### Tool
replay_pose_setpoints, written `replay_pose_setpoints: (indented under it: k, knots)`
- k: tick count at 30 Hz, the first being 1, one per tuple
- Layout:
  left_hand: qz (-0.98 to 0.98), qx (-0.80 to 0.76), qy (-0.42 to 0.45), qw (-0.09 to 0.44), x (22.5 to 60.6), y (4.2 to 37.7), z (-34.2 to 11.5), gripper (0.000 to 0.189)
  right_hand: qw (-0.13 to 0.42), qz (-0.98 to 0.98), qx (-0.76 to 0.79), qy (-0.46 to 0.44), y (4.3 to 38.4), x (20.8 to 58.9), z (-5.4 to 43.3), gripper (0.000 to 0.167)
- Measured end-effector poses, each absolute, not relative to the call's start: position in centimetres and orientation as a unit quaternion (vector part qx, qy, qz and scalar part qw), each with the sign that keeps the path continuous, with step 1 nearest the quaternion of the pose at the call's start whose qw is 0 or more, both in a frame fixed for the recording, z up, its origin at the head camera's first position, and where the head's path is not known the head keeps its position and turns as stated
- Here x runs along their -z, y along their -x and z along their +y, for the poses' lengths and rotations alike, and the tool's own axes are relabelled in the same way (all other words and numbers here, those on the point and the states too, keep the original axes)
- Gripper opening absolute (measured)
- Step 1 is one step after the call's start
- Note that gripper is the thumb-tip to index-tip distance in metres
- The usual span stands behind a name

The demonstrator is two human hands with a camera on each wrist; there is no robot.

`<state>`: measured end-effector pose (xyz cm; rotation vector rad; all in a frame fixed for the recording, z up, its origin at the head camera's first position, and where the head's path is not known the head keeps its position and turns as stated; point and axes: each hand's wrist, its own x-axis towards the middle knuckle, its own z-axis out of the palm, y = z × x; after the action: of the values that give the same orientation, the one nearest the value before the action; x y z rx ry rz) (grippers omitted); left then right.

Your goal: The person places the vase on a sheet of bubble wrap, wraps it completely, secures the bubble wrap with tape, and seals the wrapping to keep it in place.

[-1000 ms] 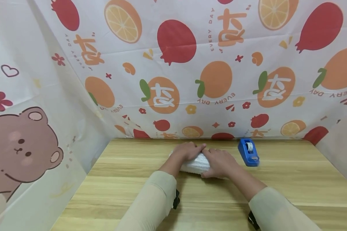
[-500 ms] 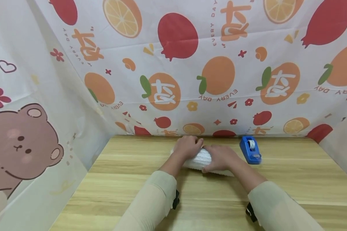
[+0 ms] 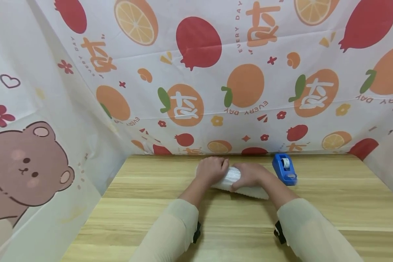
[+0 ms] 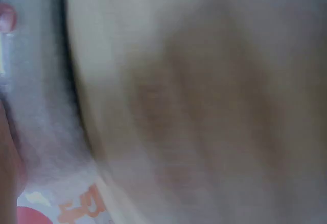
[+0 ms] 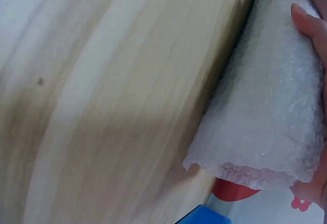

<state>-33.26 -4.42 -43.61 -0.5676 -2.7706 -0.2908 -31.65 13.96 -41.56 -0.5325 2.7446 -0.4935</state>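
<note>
A white bubble-wrap bundle [image 3: 231,176] lies crosswise near the back of the table. My left hand [image 3: 213,170] grips its left part from above, with the fingers over the far side. Farther right my right hand [image 3: 250,174] holds the bundle, thumb on the near side. In the right wrist view the bubble wrap [image 5: 255,116] runs out to an open, ragged end, and the right thumb [image 5: 311,27] presses on its surface. Only a blurred strip of the wrap [image 4: 41,106] shows in the left wrist view. Whatever is inside is hidden.
Behind and right of the hands stands a blue tape dispenser [image 3: 284,170] with a roll of tape. A fruit-printed cloth [image 3: 213,87] hangs along the back edge of the wooden table [image 3: 144,211]. A bear-printed cloth [image 3: 29,167] borders the left side.
The right hand has shifted along the bundle and lies slightly apart from the left one. More of the bundle's right end now shows below the right hand and wrist.
</note>
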Motion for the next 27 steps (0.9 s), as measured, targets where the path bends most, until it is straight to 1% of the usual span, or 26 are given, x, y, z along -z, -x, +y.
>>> replay_pose_setpoints:
  k: [3,7,10,16,27]
  knots:
    - [-0.960,0.080,0.220,0.157,44.0,32.9,-4.6,0.045,0.163,0.954,0.177,0.179,31.9,41.4,14.2,0.083]
    - [-0.957,0.049,0.238,0.155,44.2,32.7,-4.7,0.045,0.183,0.950,0.185,0.173,32.3,41.4,14.5,0.089]
    - [-0.961,0.041,0.238,0.134,44.1,32.7,-4.7,0.051,0.191,0.946,0.194,0.173,32.5,41.4,14.6,0.089]
    - [-0.971,0.047,0.224,0.067,43.5,32.7,-4.6,0.061,0.205,0.939,0.211,0.179,32.3,41.3,14.5,0.090]
    - [-0.977,0.063,0.200,0.035,42.9,32.2,-4.8,0.064,0.200,0.936,0.218,0.191,31.9,41.3,14.5,0.098]
